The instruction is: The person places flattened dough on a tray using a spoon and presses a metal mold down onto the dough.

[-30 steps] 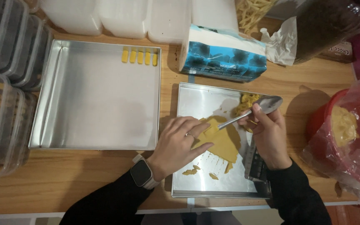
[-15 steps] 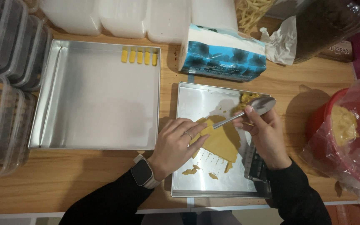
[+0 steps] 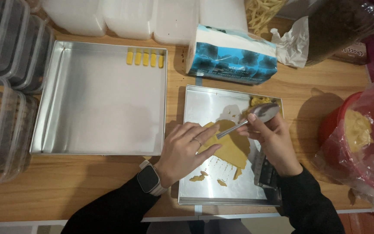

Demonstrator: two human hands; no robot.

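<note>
Two hands are busy over the small metal tray (image 3: 195,108) — the left hand (image 3: 187,149) lies flat with fingers spread, pressing down on the yellow dough sheet (image 3: 230,149) that sits in the middle of that tray. The right hand (image 3: 271,141) is closed around the handle of a metal spoon (image 3: 260,113), bowl up near a lump of dough (image 3: 258,101) in the tray's far corner. Looks like the flattening and shaping stage to me, and the next bit calls for a steady left hand so the sheet doesn't slide. Five little cut dough pieces (image 3: 144,59) already sit in a row along the far edge of the big tray (image 3: 100,104) — scraps (image 3: 200,177) lie by the wrist.
</note>
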